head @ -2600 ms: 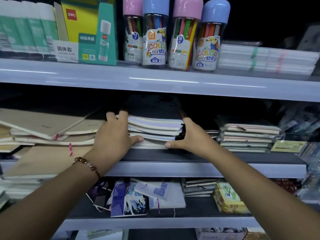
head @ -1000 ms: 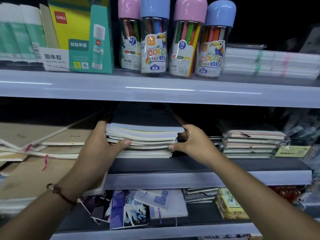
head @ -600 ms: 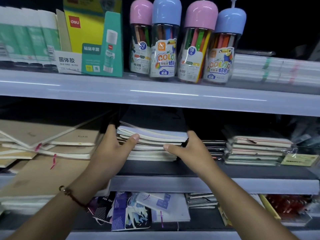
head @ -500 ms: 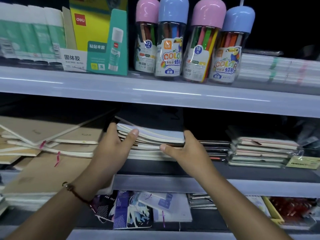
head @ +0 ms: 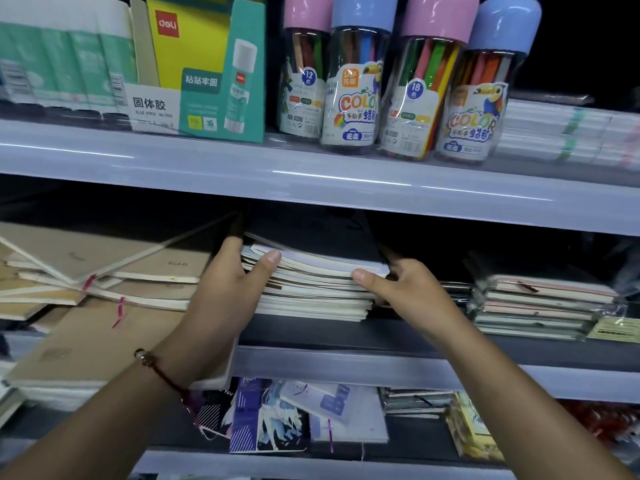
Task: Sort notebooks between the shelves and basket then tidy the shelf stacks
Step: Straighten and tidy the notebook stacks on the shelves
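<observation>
The notebook stack (head: 313, 289) is sitting at the centre of the frame on the middle shelf (head: 381, 336); its upper notebooks are lying fanned and tilted, while the lower ones are lying flat. The left hand (head: 230, 289) is gripping the stack's left edge, with the thumb pressing on the front edges and the fingers reaching behind. The right hand (head: 405, 289) is gripping the stack's right edge, with the thumb lying across the front. A beaded bracelet (head: 149, 360) is circling the left wrist. Brown notebooks (head: 104, 271) are lying askew at the left of the frame. Wrapped notebooks (head: 540, 306) are sitting at the right. Crayon jars (head: 398, 77) and a glue stick box (head: 204, 67) are standing on the upper shelf (head: 277, 171).
</observation>
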Demonstrator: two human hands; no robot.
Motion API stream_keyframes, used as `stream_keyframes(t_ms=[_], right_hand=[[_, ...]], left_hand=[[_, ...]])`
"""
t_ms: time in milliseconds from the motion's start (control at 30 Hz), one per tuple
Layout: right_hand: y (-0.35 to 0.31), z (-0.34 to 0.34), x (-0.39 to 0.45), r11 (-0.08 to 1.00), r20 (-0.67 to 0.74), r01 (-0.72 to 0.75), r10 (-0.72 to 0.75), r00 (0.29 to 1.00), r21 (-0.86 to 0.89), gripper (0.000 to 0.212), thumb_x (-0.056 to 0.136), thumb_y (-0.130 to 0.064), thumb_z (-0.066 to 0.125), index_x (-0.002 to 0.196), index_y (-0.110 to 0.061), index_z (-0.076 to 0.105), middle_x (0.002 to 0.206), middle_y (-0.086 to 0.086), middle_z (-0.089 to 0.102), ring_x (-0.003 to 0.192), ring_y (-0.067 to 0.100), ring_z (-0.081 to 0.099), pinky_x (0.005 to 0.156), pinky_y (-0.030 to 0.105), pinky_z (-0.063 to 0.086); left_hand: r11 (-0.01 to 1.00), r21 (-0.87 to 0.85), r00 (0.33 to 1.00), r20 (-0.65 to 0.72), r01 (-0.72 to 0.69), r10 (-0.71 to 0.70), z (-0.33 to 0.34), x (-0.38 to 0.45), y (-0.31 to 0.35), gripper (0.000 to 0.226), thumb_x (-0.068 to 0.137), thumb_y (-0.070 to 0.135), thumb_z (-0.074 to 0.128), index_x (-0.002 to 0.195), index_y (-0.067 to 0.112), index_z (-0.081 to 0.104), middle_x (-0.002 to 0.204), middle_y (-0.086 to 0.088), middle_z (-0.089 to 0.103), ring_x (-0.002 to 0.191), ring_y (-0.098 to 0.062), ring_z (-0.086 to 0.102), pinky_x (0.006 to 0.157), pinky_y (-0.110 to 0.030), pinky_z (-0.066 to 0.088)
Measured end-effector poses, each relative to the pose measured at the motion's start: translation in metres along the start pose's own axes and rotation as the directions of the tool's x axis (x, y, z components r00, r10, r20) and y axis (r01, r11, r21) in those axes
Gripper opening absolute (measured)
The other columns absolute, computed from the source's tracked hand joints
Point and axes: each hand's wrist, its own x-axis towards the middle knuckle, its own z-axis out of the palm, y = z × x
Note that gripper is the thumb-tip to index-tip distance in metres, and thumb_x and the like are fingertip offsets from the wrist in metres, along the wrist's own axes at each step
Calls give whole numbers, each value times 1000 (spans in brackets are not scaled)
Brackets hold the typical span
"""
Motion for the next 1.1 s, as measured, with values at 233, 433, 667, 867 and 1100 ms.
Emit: stream_keyframes(t_ms=[233, 433, 667, 867, 1100], right_hand=[[0, 11, 7, 990, -63, -123, 119, 991, -74, 25, 96, -39, 61, 79, -20, 59, 55, -16, 59, 56, -4, 55, 58, 16, 41], [-12, 22, 9, 962, -142, -241, 222, 965, -127, 46, 90, -55, 59, 78, -10, 59, 73, 2, 60, 72, 20, 59, 64, 33, 42], [-21, 38, 7, 845, -299, -227, 403, 865, 484, 34, 101, -44, 46, 79, -17, 50, 85, 1, 53, 82, 18, 50, 70, 32, 38], [-18, 44, 7, 826, -353, -191, 421, 836, 531, 31, 101, -40, 46, 81, -16, 49, 80, 0, 46, 75, 17, 44, 64, 33, 34], [-7, 32, -3, 919, -314, -189, 303, 900, 346, 31, 97, -40, 55, 81, -13, 54, 77, -1, 51, 71, 14, 49, 65, 32, 37]], left_hand=[[994, 112, 996, -84, 4, 5, 5, 5, -1, 21, 96, 41, 60, 93, 20, 57, 83, 2, 68, 80, -19, 66, 72, -39, 51], [986, -127, 994, 38, 106, -102, 7, 3, -4, 48, 80, 74, 56, 99, 29, 53, 103, -3, 69, 101, -24, 66, 94, -53, 51], [841, -473, 944, -56, 261, -325, 21, 13, 18, 58, 85, 66, 51, 122, 21, 59, 128, -3, 62, 120, -25, 58, 108, -41, 40], [896, -346, 955, -1, 279, -297, 23, -2, 42, 45, 105, 46, 34, 144, 28, 45, 129, 9, 48, 122, -12, 42, 64, -16, 20], [965, -101, 969, -32, 240, -245, 14, 8, 9, 56, 73, 76, 51, 108, 33, 57, 111, 0, 67, 108, -25, 62, 103, -47, 46]])
